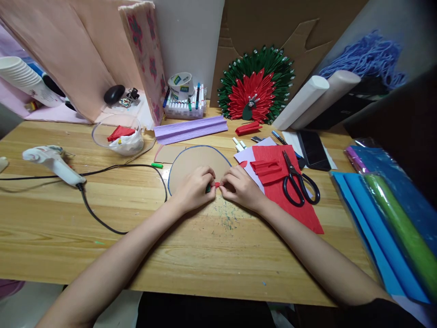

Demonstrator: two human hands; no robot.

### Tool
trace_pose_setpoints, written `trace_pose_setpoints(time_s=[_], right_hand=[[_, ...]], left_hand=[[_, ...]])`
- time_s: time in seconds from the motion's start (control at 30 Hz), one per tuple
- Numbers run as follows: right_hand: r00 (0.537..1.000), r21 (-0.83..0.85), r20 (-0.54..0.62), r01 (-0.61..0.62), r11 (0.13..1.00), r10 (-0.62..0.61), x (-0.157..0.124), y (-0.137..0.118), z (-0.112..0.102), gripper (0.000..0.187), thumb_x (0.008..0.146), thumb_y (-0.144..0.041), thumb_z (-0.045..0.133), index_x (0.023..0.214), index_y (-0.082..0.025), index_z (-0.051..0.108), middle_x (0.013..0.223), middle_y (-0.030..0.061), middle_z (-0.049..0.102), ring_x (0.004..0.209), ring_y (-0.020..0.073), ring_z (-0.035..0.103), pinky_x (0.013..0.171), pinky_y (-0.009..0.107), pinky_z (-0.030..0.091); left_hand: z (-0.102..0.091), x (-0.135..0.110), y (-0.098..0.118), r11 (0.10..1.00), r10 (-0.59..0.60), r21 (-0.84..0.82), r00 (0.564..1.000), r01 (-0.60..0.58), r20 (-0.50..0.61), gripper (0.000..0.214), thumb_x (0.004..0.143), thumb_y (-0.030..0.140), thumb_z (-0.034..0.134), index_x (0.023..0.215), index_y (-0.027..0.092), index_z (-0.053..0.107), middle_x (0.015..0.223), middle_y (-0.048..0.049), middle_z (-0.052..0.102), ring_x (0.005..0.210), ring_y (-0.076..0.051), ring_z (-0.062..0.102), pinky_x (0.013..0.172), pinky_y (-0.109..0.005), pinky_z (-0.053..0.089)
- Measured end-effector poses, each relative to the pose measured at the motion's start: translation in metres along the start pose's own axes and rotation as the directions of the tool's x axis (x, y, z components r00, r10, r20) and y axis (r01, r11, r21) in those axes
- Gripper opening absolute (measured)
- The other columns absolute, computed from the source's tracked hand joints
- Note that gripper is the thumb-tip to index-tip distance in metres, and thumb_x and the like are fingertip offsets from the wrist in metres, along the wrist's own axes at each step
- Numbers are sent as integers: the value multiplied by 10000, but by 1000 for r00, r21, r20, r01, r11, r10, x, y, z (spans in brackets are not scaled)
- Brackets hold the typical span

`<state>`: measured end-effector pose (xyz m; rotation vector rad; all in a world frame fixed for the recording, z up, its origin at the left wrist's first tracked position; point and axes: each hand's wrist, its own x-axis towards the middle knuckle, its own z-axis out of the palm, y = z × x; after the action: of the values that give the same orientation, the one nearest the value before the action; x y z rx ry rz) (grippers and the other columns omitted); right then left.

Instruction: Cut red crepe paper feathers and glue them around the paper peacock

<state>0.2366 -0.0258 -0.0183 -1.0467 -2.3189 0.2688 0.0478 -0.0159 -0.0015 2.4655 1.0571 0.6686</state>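
A small piece of red crepe paper (217, 184) is pinched between my two hands at the near edge of a round cardboard disc (191, 166) with a blue outline. My left hand (198, 187) grips its left end, and something green shows at those fingertips. The right end is in the closed fingers of my right hand (241, 187). Close by on the right lie a red crepe sheet (300, 216), folded red strips (268, 169) and black-handled scissors (297, 182). Part of the disc is covered by my hands.
A white glue gun (56, 166) lies at left, its black cord (102, 225) looping toward the disc. Behind are a clear bowl (97, 133), purple crepe paper (191, 130), a marker box (186, 108) and a red-green paper peacock (256, 86). Wrapped paper rolls (399, 228) line the right edge.
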Motion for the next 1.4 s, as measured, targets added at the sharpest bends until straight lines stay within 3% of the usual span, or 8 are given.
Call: trace_pose_setpoints(time_s=[0.27, 0.57, 1.0, 1.4], right_hand=[[999, 14, -31, -29, 999, 29, -2, 1, -7, 76, 779, -130, 561, 785, -205, 549, 792, 58, 545, 788, 219, 473, 702, 363, 421], [1000, 66, 3, -13, 998, 13, 4, -10, 2, 91, 800, -123, 554, 835, -205, 570, 822, 58, 563, 811, 213, 487, 736, 363, 426], [1000, 7, 15, 3, 1000, -3, 3, -5, 0, 86, 788, -111, 539, 776, -197, 534, 792, 60, 573, 792, 214, 473, 725, 359, 431], [997, 38, -17, -79, 996, 79, -2, 1, -9, 102, 769, -119, 562, 762, -210, 516, 775, 48, 529, 783, 216, 473, 698, 350, 417]], left_hand=[[0, -2, 0, 1000, -8, -21, 1000, 8, -28, 32, 744, 143, 537, 727, 166, 553, 910, -79, 599, 879, -186, 552, 780, -332, 475], [1, -2, -2, 1000, -6, -29, 1000, 5, -24, 30, 756, 152, 530, 738, 164, 551, 910, -77, 597, 882, -185, 545, 786, -327, 468], [2, -3, -3, 1000, -4, -27, 1000, 3, -27, 27, 749, 149, 540, 728, 166, 541, 903, -74, 593, 877, -181, 542, 787, -319, 466], [-1, -4, -1, 999, 7, -39, 1000, -7, -16, 28, 765, 158, 523, 751, 174, 504, 904, -74, 565, 877, -187, 527, 787, -328, 455]])
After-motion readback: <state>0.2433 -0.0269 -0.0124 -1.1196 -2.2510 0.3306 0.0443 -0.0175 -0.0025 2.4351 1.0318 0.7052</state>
